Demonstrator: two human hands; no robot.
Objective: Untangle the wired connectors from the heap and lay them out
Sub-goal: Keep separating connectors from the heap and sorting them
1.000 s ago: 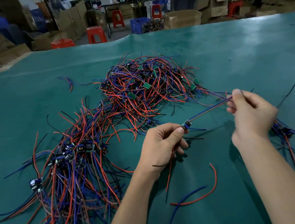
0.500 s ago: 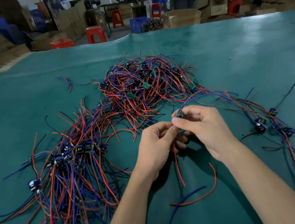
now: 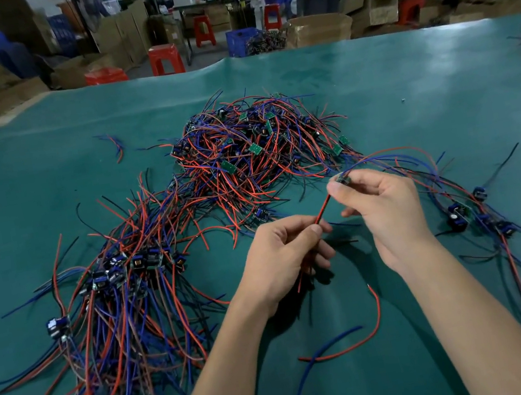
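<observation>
From the head camera, the only view I have, my right hand (image 3: 389,210) pinches a small connector (image 3: 340,179) between thumb and forefinger, just past twelve o'clock from my left hand (image 3: 287,254), whose thumb and curled fingers grip the connector's red wire (image 3: 322,209) lower down. Blue and red leads arc from the connector out toward three o'clock. The tangled heap (image 3: 254,150) sits at twelve o'clock on the green table (image 3: 438,71); a laid-out batch (image 3: 119,290) fans from nine to seven o'clock, and a smaller group of connectors (image 3: 472,213) lies at three o'clock. To do this step well, I judge I should keep the connector pinched firmly and run the left fingers slowly down the wire, easing rather than yanking, since the trailing leads may be looped through the heap. A loose red and blue wire pair (image 3: 346,345) lies at six o'clock, so I'd avoid dragging over it. Bare cloth shows between my forearms and beyond the heap toward one and two o'clock; the table's far edge is well off.
</observation>
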